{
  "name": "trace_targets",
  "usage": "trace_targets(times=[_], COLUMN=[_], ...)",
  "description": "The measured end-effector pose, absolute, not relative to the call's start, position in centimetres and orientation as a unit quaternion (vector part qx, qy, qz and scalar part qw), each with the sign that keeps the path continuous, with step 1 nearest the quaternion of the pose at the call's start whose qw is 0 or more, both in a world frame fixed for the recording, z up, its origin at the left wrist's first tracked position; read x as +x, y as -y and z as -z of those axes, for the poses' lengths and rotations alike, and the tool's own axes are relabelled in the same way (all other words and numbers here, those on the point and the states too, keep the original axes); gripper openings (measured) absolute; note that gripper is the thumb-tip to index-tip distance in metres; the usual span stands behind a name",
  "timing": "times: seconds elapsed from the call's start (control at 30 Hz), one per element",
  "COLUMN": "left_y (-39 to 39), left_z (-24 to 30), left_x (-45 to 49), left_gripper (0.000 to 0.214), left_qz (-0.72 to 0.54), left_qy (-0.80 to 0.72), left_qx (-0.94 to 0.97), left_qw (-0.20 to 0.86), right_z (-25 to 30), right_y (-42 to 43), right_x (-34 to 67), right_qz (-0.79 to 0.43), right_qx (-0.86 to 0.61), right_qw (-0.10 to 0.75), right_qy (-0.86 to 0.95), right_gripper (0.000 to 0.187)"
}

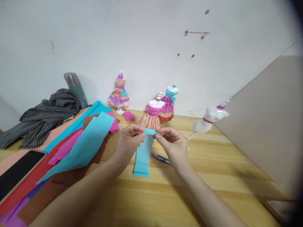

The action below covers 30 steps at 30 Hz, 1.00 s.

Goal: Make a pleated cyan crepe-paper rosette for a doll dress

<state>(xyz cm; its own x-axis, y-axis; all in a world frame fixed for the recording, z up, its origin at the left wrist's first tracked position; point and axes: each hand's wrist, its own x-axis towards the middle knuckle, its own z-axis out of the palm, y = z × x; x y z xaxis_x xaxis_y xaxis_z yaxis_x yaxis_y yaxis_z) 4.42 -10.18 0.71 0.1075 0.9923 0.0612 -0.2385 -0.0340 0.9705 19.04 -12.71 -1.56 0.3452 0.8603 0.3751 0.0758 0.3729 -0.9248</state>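
Note:
A light blue crepe paper strip hangs between my hands, its top edge folded over and its lower end down at the table. My left hand pinches the left end of the fold between thumb and fingers. At the right end, my right hand pinches the same fold. Just behind the strip stands a small mannequin in a pink top and peach pleated skirt. Blue-handled thread snips lie on the table, partly covered by my right hand.
Coloured paper sheets and a phone lie on the left, with a striped cloth and a bottle behind. Two dressed mannequins, one tiered and one blue-topped, stand by the wall. A bare white mannequin leans right.

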Motion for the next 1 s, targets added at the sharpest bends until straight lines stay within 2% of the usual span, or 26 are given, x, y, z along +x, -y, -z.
trace_targets(times=[0.33,0.63,0.87,1.0], left_y=[10.1,9.8,10.2,10.4], left_z=[-0.5,0.4,-0.6,-0.4], left_x=[4.0,3.7,3.6,3.5], left_gripper=[0.011,0.011,0.018,0.031], left_qz=[-0.535,-0.568,-0.544,-0.547], left_qy=[-0.384,-0.374,-0.354,-0.354], left_qx=[0.512,0.555,0.545,0.540], left_qw=[0.551,0.479,0.530,0.533], right_z=[2.0,2.0,1.0,0.8], right_y=[12.6,12.7,12.9,13.0], right_x=[19.2,19.2,18.9,18.8], right_qz=[-0.265,-0.232,-0.325,-0.347], right_qx=[-0.488,-0.503,-0.479,-0.472], right_qw=[0.653,0.652,0.661,0.663], right_qy=[0.515,0.518,0.477,0.466], right_gripper=[0.014,0.012,0.014,0.014])
